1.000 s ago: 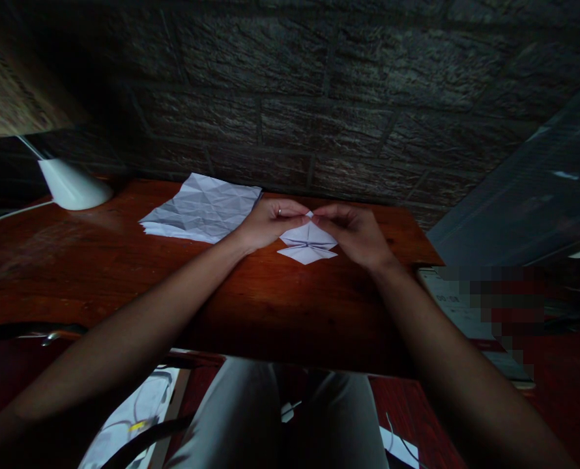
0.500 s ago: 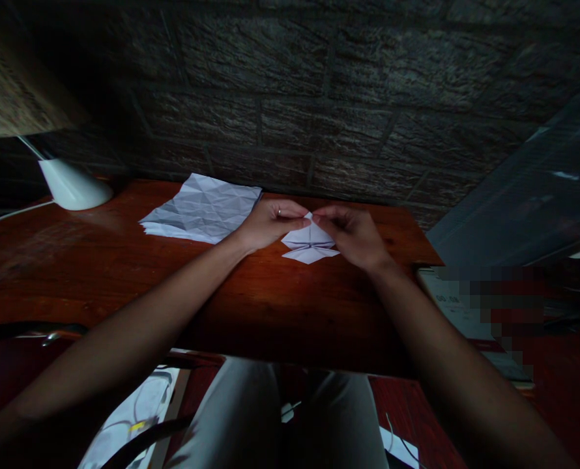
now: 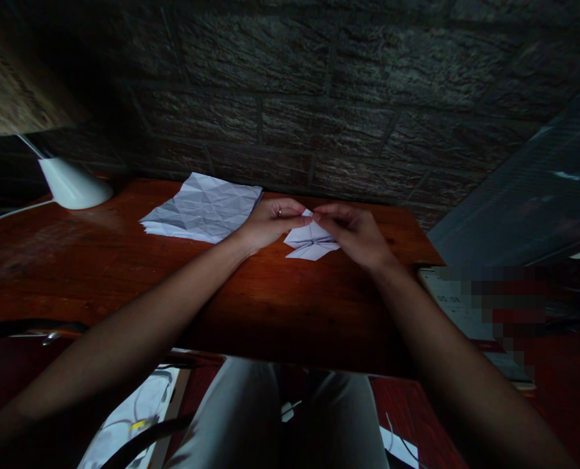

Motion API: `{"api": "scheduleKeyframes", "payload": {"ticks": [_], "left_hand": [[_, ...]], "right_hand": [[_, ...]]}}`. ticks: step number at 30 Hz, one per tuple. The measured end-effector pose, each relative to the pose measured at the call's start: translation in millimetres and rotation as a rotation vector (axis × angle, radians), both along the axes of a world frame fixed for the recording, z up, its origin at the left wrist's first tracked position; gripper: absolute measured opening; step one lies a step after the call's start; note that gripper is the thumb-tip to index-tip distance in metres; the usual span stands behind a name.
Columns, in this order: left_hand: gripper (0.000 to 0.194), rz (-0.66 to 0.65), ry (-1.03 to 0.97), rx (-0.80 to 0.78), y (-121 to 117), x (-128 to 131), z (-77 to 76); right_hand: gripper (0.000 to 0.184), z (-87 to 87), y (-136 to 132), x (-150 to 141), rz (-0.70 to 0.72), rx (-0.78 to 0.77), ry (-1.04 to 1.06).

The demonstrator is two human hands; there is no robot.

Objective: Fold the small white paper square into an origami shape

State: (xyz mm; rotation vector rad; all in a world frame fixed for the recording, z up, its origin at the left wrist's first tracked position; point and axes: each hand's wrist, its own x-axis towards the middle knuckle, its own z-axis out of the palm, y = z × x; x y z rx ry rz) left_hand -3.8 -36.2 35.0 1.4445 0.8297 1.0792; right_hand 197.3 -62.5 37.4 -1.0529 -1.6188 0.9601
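Left hand (image 3: 268, 225) and right hand (image 3: 356, 232) both have their grip pinched on the far tip of the folded paper (image 3: 311, 236), which sits mid-frame over the bench (image 3: 290, 293). I'd expect it light, crisp and easily creased, best held by its edges. That tip points up the frame, the long axis seemingly following its centre crease

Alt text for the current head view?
A person's left hand and right hand pinch the far end of a folded white paper at a wooden desk. Creased sheets lie to the left, then a lamp; a brick-patterned wall stands behind.
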Motion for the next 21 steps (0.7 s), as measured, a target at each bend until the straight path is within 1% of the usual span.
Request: {"api": "scheduleKeyframes", "payload": {"ticks": [3, 6, 13, 17, 21], "left_hand": [[0.021, 0.028, -0.040, -0.064, 0.0, -0.6, 1.9], [0.022, 0.032, -0.050, -0.101, 1.1, -1.8, 1.2], [0.024, 0.041, -0.028, -0.092, 2.4, -1.9, -1.0], [0.019, 0.034, -0.033, -0.090, 1.1, -1.2, 1.3], [0.016, 0.039, -0.052, -0.101, -2.4, -1.2, 5.5]], "right_hand": [[0.031, 2.8, -1.1, 1.8, 0.096, -0.100, 0.060], [0.032, 4.7, -2.6, 2.0, 0.159, -0.132, 0.076], [0.033, 2.2, -1.3, 2.2, 0.146, -0.127, 0.065], [0.027, 1.8, -1.5, 0.8, 0.124, -0.114, 0.066], [0.029, 3.6, -2.9, -0.5, 0.110, -0.104, 0.065]]}}
